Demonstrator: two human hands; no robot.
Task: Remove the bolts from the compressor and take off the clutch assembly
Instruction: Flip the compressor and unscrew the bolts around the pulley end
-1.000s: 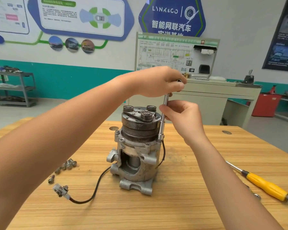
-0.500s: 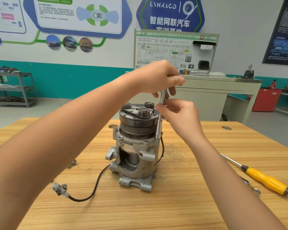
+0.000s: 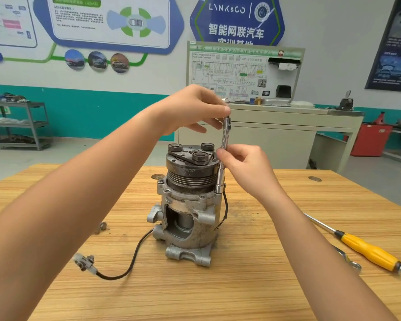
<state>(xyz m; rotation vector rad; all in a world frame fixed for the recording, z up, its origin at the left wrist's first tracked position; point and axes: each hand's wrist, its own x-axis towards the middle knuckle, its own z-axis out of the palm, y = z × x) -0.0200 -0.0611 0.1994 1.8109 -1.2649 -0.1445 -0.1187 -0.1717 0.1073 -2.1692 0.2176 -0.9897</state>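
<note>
**An automotive training workshop**

A Lynk & Co sign point(image 3: 236, 19) and car-themed posters point(image 3: 111, 22) cover the wall, with a wiring-diagram board point(image 3: 229, 72) on a cabinet beneath. A wooden workbench point(image 3: 264, 286) carries a compressor point(image 3: 188, 205) and a yellow screwdriver point(image 3: 366, 251) — a metal shelf rack point(image 3: 19, 123) stands behind.

Dull cast metal on pale, streaked wood.
The grey cast-metal compressor body point(image 3: 190, 230) looks rough, matt and grimy. The dark ribbed metal clutch pulley point(image 3: 190, 174) on top of it is matt and scuffed. Against the compressor's right side, the L-shaped chrome socket wrench point(image 3: 222, 163) is smooth and shiny. Beneath the compressor, the light wooden table point(image 3: 241, 288) shows fine streaked grain with a soft sheen. To the compressor's right, the yellow plastic-handled screwdriver point(image 3: 366, 251) is glossy. To its left, the black cable point(image 3: 134, 258) is matt.
</note>
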